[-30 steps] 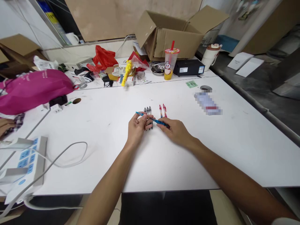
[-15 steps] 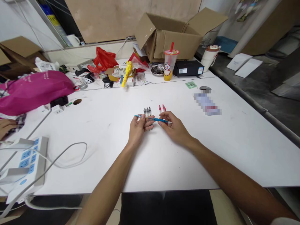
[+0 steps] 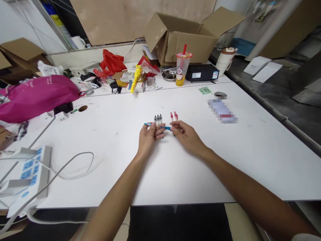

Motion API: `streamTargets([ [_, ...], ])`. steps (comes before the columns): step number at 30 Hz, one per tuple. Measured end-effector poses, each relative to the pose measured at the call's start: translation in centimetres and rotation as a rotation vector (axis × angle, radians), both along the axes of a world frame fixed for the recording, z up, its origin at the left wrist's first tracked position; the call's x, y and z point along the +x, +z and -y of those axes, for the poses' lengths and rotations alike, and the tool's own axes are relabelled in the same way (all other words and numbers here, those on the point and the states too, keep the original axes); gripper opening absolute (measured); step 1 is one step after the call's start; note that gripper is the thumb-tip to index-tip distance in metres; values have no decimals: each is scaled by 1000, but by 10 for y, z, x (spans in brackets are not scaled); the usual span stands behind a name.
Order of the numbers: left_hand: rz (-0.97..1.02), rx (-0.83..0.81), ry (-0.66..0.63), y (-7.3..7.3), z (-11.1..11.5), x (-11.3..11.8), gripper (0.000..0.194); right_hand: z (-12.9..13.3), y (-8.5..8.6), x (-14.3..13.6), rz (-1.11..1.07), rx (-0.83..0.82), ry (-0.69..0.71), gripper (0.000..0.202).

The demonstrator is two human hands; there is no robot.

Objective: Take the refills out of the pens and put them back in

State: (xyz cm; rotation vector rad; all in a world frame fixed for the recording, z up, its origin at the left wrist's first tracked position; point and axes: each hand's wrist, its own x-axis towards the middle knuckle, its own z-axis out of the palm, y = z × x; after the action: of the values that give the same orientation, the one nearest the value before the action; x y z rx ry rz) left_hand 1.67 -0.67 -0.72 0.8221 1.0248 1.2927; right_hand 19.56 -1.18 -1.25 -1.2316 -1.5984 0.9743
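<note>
A slim blue pen (image 3: 164, 127) lies level between my hands above the white table (image 3: 105, 167). My left hand (image 3: 146, 140) pinches its left part between thumb and fingers, the other fingers loosely extended beneath. Thumb and fingers of my right hand (image 3: 189, 135) are closed on the blue right end, hiding part of it. Just behind my left hand, three black-and-clear pens (image 3: 157, 118) lie side by side. Two red-and-clear pens (image 3: 174, 116) lie beyond my right fingers, their near parts partly covered.
A power strip (image 3: 37, 177) with a looping white cable sits at the left front. Along the back are a magenta bag (image 3: 37, 97), a yellow toy-like object (image 3: 135, 78), a drink cup (image 3: 182, 70) and an open cardboard box (image 3: 188, 47). A tape roll (image 3: 220, 95) lies right.
My right hand's fingers have closed further over the blue end of the pen, so less of it shows. My left hand stays nearly still.
</note>
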Motion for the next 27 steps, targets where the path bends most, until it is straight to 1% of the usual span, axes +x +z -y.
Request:
streamTargets([
  [2, 6, -3, 5, 0, -1, 0, 34, 0, 1, 0, 18, 26, 7, 22],
  [6, 46, -63, 11, 2, -3, -2, 29, -1, 3, 1, 31, 240, -29, 12],
  [8, 101, -103, 23, 3, -4, -2, 26, -1, 4, 2, 13, 268, -24, 12],
  [13, 220, -149, 92, 5, -7, -6, 16, -1, 9, 6, -38, 219, -56, 21],
  [16, 244, -150, 135, 6, -9, -10, 13, -4, 12, 12, -58, 171, -117, 23],
  [19, 241, -138, 180, 4, -12, -14, 13, -9, 13, 19, -152, 130, -151, 26],
  [23, 221, -111, 197, 2, -14, -15, 13, -15, 9, 25, -300, 84, -90, 24],
  [25, 201, -96, 177, 1, -13, -14, 15, -15, 7, 23, -307, 50, -61, 22],
  [27, 178, -76, 147, 1, -12, -12, 20, -14, 6, 20, -253, 5, -43, 22],
])
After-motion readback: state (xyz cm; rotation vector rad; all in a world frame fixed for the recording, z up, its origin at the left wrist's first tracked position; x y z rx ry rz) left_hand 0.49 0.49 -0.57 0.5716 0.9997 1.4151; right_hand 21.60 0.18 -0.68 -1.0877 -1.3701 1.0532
